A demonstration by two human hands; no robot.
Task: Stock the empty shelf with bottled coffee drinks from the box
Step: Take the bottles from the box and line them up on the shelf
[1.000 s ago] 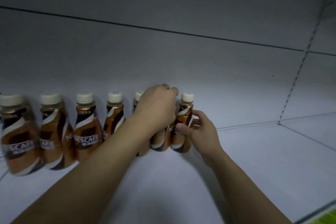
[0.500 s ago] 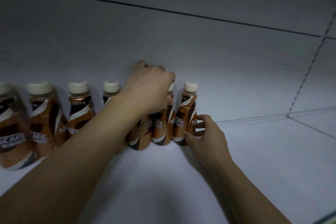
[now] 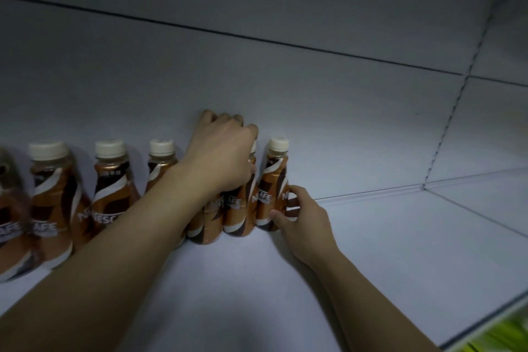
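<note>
Several brown coffee bottles with cream caps stand in a row along the back wall of the white shelf (image 3: pixel 285 280). My left hand (image 3: pixel 221 156) reaches over the row and curls down around the tops of two bottles (image 3: pixel 237 208), hiding their caps. The rightmost bottle (image 3: pixel 271 180) stands upright at the end of the row. My right hand (image 3: pixel 300 216) holds it low on its body, thumb in front and fingers round the right side. The box is out of view.
The shelf surface to the right of the row runs bare to the back corner (image 3: pixel 424 187). A perforated upright strip (image 3: pixel 454 100) runs up the back panel. Something green-yellow (image 3: pixel 508 337) shows beyond the shelf's front edge at lower right.
The last bottles came upright and closed up against the row. My left hand stayed over the bottle tops; my right hand slid lower on the end bottle.
</note>
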